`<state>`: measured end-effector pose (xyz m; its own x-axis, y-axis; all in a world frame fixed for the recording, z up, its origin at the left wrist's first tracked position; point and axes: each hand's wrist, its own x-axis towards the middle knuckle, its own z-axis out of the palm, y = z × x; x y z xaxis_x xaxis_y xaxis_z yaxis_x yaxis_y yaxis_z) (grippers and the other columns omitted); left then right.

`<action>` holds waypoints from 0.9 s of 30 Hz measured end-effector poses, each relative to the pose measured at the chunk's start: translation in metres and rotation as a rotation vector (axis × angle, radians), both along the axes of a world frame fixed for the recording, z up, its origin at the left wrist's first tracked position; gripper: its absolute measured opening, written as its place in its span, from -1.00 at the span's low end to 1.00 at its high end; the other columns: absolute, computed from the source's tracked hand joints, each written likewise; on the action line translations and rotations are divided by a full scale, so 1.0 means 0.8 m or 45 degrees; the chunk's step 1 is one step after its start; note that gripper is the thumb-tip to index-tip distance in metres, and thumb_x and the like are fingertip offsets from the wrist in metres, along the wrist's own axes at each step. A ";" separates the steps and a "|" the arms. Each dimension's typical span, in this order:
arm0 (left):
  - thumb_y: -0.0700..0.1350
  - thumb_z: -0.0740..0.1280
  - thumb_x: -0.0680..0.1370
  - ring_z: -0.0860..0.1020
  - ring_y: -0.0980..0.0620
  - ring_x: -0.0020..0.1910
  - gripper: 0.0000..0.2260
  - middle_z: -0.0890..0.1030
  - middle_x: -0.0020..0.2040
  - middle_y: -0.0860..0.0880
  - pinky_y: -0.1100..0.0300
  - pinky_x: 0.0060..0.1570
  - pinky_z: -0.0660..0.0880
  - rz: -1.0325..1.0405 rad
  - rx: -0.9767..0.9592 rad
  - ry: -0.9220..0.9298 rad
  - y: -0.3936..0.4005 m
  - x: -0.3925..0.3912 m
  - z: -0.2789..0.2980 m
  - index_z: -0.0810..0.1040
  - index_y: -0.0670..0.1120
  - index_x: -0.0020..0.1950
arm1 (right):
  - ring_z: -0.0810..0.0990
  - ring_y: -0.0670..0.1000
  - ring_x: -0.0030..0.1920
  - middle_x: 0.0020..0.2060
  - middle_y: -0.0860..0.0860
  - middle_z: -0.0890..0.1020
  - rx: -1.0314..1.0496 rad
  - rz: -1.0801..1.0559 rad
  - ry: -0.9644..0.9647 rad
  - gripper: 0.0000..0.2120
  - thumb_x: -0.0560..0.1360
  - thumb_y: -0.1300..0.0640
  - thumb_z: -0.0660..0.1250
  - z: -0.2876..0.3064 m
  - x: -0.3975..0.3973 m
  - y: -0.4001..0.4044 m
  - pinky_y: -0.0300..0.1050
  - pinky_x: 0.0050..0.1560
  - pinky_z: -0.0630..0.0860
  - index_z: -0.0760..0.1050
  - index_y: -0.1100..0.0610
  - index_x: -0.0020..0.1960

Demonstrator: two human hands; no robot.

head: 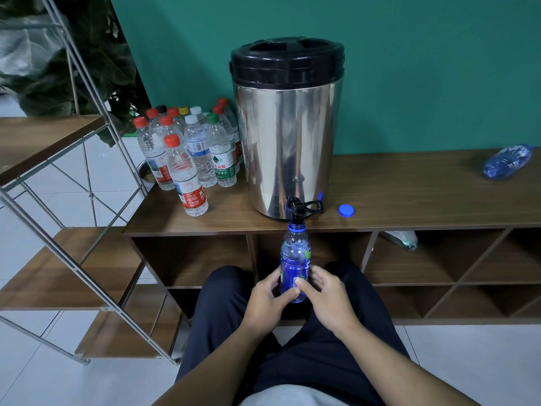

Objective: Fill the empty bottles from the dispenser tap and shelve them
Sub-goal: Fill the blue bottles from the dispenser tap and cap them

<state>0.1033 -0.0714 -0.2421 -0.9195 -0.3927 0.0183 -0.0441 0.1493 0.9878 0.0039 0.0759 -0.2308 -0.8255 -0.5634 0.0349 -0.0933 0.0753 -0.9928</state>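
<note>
Two hands are wrapped around one blue bottle (295, 266) in the head view, the left hand (268, 297) curled on its left flank and the right hand (326, 297) on its right, so that the bottle is clamped between them near its base. It is held upright with its open neck just under the black tap (298, 210) of the steel dispenser (285, 136), which stands on the wooden cabinet top (409, 189). The filling step is judged to be in hand; whether water is running cannot be told, and the level inside cannot be read through the tinted plastic. Next, the tap lever would need to be shut, the bottle lowered clear, and the loose blue cap (346, 210), lying just right of the tap, screwed on before shelving. Left of the dispenser a cluster of capped clear bottles (190, 153) is gathered; a crushed blue bottle (508, 162) lies far right. Open cubbies (456, 259) are seen below the top, a wood-and-metal rack (58, 268) to the left, a teal wall (409, 68) behind, and pale floor tiles (468, 361) underneath.
</note>
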 end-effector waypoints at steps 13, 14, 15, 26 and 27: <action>-0.22 0.49 0.70 0.68 0.03 0.42 -0.54 0.73 0.39 0.06 -0.07 0.49 0.58 0.013 0.004 -0.016 0.001 0.000 0.001 0.58 0.02 0.59 | 0.68 -0.30 0.24 0.13 -0.37 0.74 0.003 -0.006 0.005 -0.66 0.65 0.25 0.49 0.002 0.001 0.001 -0.46 0.19 0.52 0.64 -0.17 0.25; -0.23 0.49 0.70 0.68 0.03 0.41 -0.55 0.73 0.39 0.05 -0.07 0.49 0.58 0.015 0.004 -0.015 0.001 0.001 0.001 0.58 0.02 0.58 | 0.68 -0.30 0.24 0.13 -0.36 0.75 0.002 -0.005 0.003 -0.66 0.65 0.25 0.49 0.002 0.001 0.000 -0.45 0.19 0.53 0.64 -0.17 0.25; -0.23 0.49 0.70 0.68 0.02 0.41 -0.55 0.73 0.39 0.05 -0.08 0.49 0.58 0.016 0.002 -0.013 0.001 0.001 0.000 0.58 0.01 0.58 | 0.69 -0.28 0.24 0.14 -0.34 0.75 0.000 -0.005 0.000 -0.67 0.65 0.25 0.49 0.002 0.001 0.000 -0.44 0.20 0.53 0.65 -0.16 0.25; -0.21 0.49 0.71 0.66 0.03 0.43 -0.55 0.73 0.40 0.06 -0.10 0.50 0.57 0.004 -0.009 -0.011 0.001 0.001 0.001 0.59 0.03 0.58 | 0.71 -0.17 0.27 0.19 -0.21 0.77 -0.001 0.011 0.014 -0.70 0.66 0.25 0.48 -0.003 -0.001 0.000 -0.30 0.28 0.60 0.67 0.01 0.34; -0.22 0.49 0.70 0.66 0.02 0.43 -0.56 0.73 0.39 0.05 -0.11 0.50 0.57 0.007 -0.008 -0.009 0.001 0.000 0.001 0.59 0.03 0.57 | 0.71 -0.18 0.27 0.19 -0.22 0.77 0.002 0.011 0.015 -0.70 0.66 0.25 0.48 -0.003 -0.001 0.000 -0.30 0.28 0.59 0.67 0.00 0.34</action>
